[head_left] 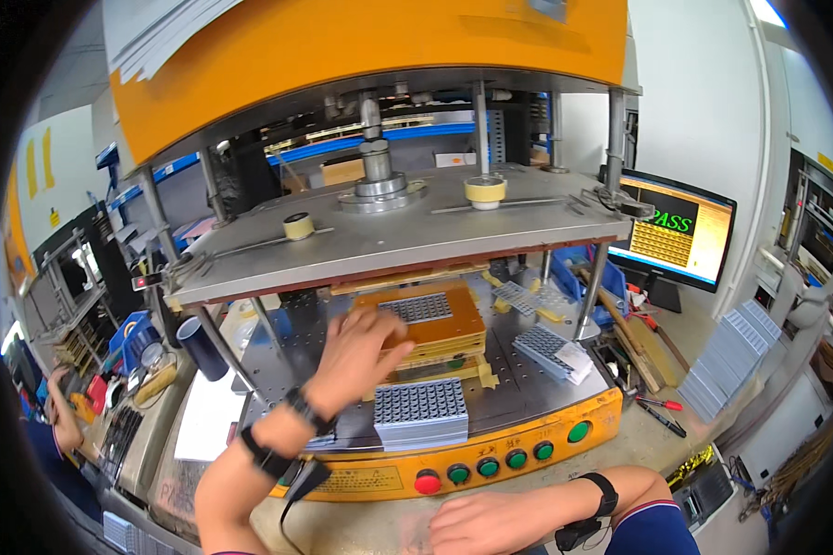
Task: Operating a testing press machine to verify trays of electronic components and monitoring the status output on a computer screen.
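My left hand reaches into the press and hovers over the left side of an orange-brown fixture plate. Its fingers are spread, slightly blurred, with nothing visible in them. A grey sheet with rows of small cells lies in the plate's opening. Directly in front of the fixture sits a neat stack of similar grey cell sheets. My right hand rests on the bench before the press's front panel, its fingers loosely extended to the left and its fingertips partly hidden.
Overhead hangs the press's heavy steel plate, carried on posts. Green buttons and a red button line the orange front. More sheets lie at the press's right. A monitor, pens and a tall sheet stack stand further right.
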A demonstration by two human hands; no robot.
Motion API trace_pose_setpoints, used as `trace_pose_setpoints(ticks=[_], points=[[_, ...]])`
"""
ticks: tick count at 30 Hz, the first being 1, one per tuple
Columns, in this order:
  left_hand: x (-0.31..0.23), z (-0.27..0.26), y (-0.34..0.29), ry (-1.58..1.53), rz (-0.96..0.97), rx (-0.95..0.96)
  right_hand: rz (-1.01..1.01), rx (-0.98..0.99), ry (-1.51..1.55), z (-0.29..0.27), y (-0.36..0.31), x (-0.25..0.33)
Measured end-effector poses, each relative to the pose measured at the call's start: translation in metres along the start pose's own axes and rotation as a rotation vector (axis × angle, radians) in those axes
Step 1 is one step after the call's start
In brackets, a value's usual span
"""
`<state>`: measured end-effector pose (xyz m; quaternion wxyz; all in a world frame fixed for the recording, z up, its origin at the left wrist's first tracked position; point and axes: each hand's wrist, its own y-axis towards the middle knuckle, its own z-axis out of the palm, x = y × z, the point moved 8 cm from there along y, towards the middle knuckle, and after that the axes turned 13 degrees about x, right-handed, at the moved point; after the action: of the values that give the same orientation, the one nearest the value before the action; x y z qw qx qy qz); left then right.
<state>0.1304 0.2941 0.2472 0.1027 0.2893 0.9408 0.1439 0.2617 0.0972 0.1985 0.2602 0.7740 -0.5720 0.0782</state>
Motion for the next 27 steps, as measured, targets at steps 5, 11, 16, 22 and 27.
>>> trace_pose_setpoints(ticks=[5,11,16,22,27], points=[[0.076,0.038,0.052,-0.029,-0.19,0.313,-0.028,-0.024,-0.071,0.002,0.0,0.007],[0.076,0.001,0.038,-0.099,0.019,0.066,0.007,0.0,-0.101,-0.003,0.003,0.008],[0.076,-0.036,-0.082,-0.077,-0.054,-0.056,0.13,-0.083,-0.258,-0.039,-0.015,0.001],[0.093,0.002,-0.223,0.139,-0.312,0.272,0.369,-0.254,-0.443,-0.086,-0.027,-0.052],[0.036,-0.004,-0.269,0.005,-0.269,-0.156,0.6,-0.147,-0.638,-0.095,-0.014,-0.097]])
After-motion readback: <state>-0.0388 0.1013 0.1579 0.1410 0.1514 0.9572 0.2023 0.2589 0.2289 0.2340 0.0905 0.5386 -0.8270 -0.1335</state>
